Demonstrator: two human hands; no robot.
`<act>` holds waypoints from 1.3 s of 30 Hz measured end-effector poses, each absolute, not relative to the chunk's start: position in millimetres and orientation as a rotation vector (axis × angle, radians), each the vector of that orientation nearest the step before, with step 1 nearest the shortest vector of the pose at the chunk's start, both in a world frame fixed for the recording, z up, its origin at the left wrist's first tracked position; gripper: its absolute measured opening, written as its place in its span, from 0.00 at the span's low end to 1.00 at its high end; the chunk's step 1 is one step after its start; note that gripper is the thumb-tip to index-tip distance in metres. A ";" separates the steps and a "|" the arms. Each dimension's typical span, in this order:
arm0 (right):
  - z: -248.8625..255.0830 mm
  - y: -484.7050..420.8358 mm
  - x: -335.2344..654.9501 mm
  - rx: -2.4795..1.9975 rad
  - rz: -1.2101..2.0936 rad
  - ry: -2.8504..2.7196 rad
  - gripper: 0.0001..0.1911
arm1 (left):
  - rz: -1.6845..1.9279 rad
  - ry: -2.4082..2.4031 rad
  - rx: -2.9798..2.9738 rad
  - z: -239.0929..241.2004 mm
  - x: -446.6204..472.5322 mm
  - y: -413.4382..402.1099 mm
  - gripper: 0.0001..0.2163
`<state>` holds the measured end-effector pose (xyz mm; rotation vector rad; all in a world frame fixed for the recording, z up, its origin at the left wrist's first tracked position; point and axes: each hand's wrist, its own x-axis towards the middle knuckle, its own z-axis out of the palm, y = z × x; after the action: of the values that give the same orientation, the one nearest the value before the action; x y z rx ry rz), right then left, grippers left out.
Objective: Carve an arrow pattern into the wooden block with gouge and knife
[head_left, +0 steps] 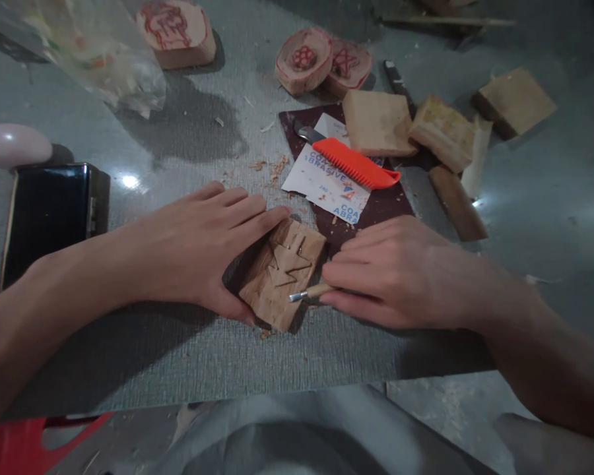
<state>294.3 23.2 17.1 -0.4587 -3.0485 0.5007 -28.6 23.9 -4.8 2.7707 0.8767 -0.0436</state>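
A small wooden block (261,298) with a star-like figure carved into its top lies tilted on the table in front of me. My left hand (193,244) grips it from the left, thumb at the near corner and forefinger at the far end. In my right hand (391,277) is a carving chisel (318,290) with a pale wooden handle. Its metal tip is over the lower right part of the block, beside the carved lines; whether it touches the wood I cannot tell. Most of the handle is hidden inside the fist.
Behind the block are white-backed sandpaper (301,178), an orange-handled cutter (356,165) and wood shavings (277,168). Further back lie pale wooden blocks (379,122) and red-marked carved pieces (304,63). A black box (49,218) and a plastic bag (99,53) are at left.
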 end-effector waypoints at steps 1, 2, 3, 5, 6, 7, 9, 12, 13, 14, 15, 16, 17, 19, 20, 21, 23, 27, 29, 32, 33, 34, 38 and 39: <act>17.2 23.3 294.1 -0.472 0.488 -3.047 0.20 | -0.052 0.871 2.783 -4.5 -28.4 24.0 0.64; 17.2 23.1 293.7 -0.474 0.491 -3.046 0.21 | -0.060 0.870 2.789 -4.2 -28.1 24.1 0.65; 17.1 22.6 293.1 -0.465 0.505 -3.048 0.20 | -0.066 0.871 2.788 -3.9 -27.8 24.2 0.65; 16.8 21.2 292.3 -0.434 0.545 -3.051 0.19 | -0.069 0.880 2.774 -3.5 -27.4 24.4 0.64; 16.7 20.7 292.4 -0.420 0.560 -3.053 0.19 | -0.065 0.883 2.767 -3.5 -27.4 24.5 0.63; 16.9 20.6 292.9 -0.413 0.561 -3.053 0.18 | -0.061 0.883 2.763 -3.7 -27.5 24.6 0.63; 17.4 21.4 294.8 -0.438 0.522 -3.053 0.19 | -0.052 0.878 2.770 -4.3 -28.0 24.7 0.64; 18.0 23.1 297.2 -0.503 0.459 -3.043 0.20 | -0.053 0.867 2.784 -5.4 -28.7 24.3 0.66; 17.8 23.2 297.1 -0.511 0.462 -3.046 0.20 | -0.050 0.863 2.789 -5.7 -28.7 24.0 0.66; 17.3 22.9 296.6 -0.498 0.483 -3.050 0.20 | -0.046 0.862 2.791 -5.9 -28.7 23.8 0.66; 16.8 22.3 295.7 -0.475 0.510 -3.054 0.19 | -0.043 0.863 2.789 -5.9 -28.7 23.5 0.65; 16.2 21.7 294.7 -0.446 0.536 -3.056 0.18 | -0.037 0.867 2.785 -5.9 -28.7 23.4 0.64; 15.7 21.3 293.8 -0.418 0.555 -3.052 0.18 | -0.032 0.871 2.777 -5.8 -28.7 23.4 0.63; 15.3 21.4 293.1 -0.411 0.555 -3.044 0.18 | -0.027 0.879 2.755 -5.8 -28.7 23.7 0.62; 15.5 21.9 293.3 -0.431 0.537 -3.040 0.18 | -0.026 0.881 2.747 -5.7 -28.6 24.0 0.62; 15.8 22.6 293.8 -0.456 0.518 -3.038 0.19 | -0.023 0.880 2.744 -5.7 -28.6 24.4 0.62; 16.5 23.6 294.7 -0.496 0.492 -3.041 0.21 | -0.035 0.880 2.746 -5.2 -28.2 24.9 0.63; 16.3 22.2 294.6 -0.432 0.556 -3.050 0.18 | -0.080 0.878 2.760 -3.1 -27.3 24.6 0.64; 16.0 21.4 294.1 -0.405 0.582 -3.043 0.17 | -0.073 0.874 2.762 -2.3 -27.2 24.1 0.64; 16.9 21.9 293.4 -0.460 0.559 -3.062 0.19 | -0.058 0.876 2.750 -2.1 -27.2 24.2 0.64; 17.3 22.2 293.1 -0.479 0.550 -3.071 0.20 | -0.059 0.879 2.749 -2.2 -27.2 24.4 0.64; 17.6 22.4 292.8 -0.488 0.549 -3.079 0.20 | -0.067 0.879 2.750 -2.4 -27.1 24.6 0.65; 16.7 22.6 292.5 -0.429 0.580 -3.058 0.18 | -0.084 0.878 2.763 -2.7 -26.9 24.8 0.65; 16.2 22.8 292.9 -0.418 0.576 -3.048 0.18 | -0.080 0.880 2.761 -2.8 -27.0 24.6 0.64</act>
<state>292.9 22.8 16.2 -0.4183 -3.0477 0.5765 -27.0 24.6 -2.8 2.7607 0.8804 -0.0802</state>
